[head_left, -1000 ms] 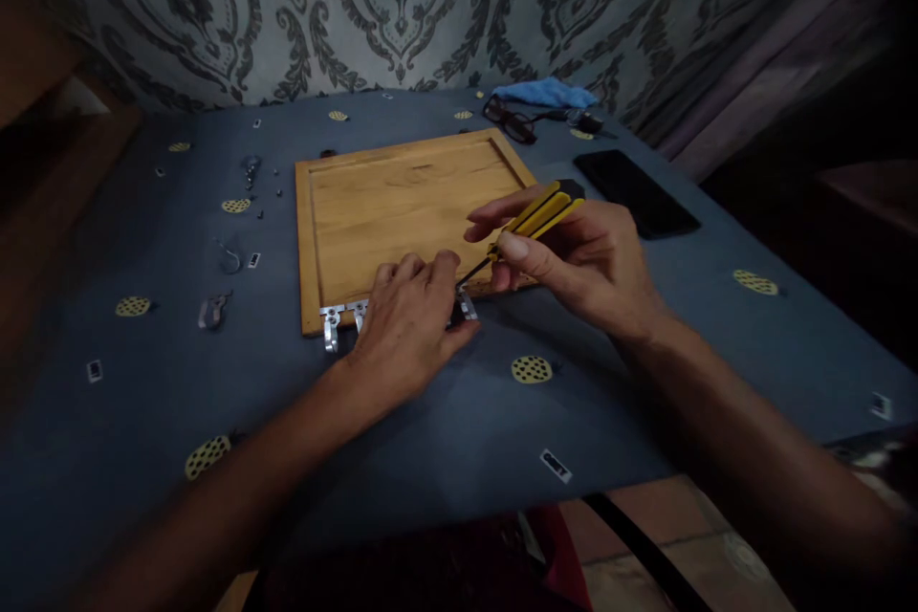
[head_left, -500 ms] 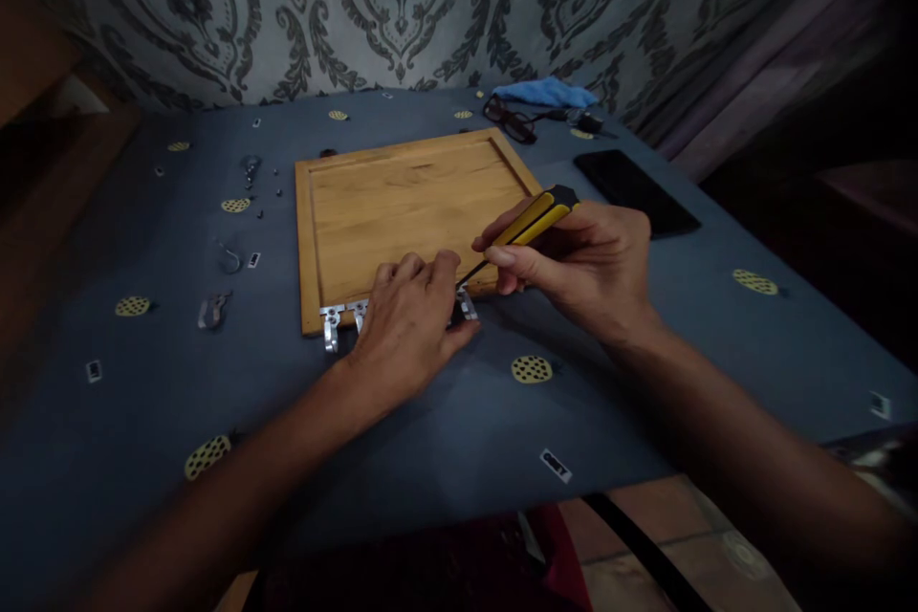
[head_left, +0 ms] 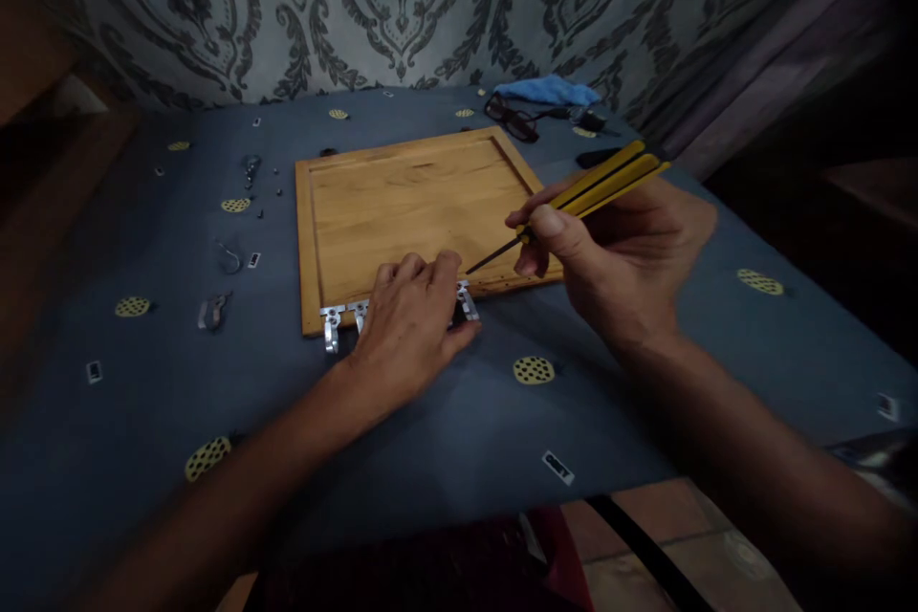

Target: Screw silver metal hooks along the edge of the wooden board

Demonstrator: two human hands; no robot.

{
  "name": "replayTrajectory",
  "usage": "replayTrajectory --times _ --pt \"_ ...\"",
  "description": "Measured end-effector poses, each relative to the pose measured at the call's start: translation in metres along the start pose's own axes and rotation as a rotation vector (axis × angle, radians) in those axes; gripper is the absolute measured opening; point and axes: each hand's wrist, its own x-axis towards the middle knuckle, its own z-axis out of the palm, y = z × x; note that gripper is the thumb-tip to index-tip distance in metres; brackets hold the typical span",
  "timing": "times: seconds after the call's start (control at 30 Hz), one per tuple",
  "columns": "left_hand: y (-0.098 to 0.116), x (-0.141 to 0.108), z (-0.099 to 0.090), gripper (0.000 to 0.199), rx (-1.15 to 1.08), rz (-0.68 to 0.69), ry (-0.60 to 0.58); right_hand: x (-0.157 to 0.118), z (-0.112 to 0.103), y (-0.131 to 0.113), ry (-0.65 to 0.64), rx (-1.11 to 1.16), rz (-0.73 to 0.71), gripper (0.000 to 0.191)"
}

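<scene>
A framed wooden panel (head_left: 408, 201) lies on the cloth-covered table, with a silvery metal hook rail (head_left: 332, 317) along its near edge. My left hand (head_left: 408, 320) presses over the middle of this rail, fingers on top and thumb at the front, hiding much of it. Between the thumb and fingers of my right hand (head_left: 631, 258) is a yellow-and-black screwdriver (head_left: 602, 184), tilted down to the left. Its tip is just above the right end of the rail, seemingly apart from it.
Left of the panel lie a loose metal hook (head_left: 229, 258), a metal piece (head_left: 213, 311) and several small screws (head_left: 260, 213). Glasses (head_left: 511, 118) and a blue cloth (head_left: 549, 91) are at the back right. A black phone (head_left: 595, 157) is mostly hidden behind my right hand.
My right hand has moved right with the screwdriver, drawing its tip up off the rail's right end. The screwdriver is tilted flatter. My left hand has stayed in place.
</scene>
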Motion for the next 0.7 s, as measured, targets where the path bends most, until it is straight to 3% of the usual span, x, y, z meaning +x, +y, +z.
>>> replayTrajectory --times 0.17,0.7 --pt "-0.0012 -0.0005 0.0018 0.035 -0.008 0.012 0.025 -0.0005 0.0003 0.0023 -0.067 -0.075 0.064 0.029" --pt "0.0010 0.0000 -0.0016 0.032 -0.002 -0.001 -0.007 -0.0034 -0.0012 0.0096 -0.136 -0.045 0.062 0.025"
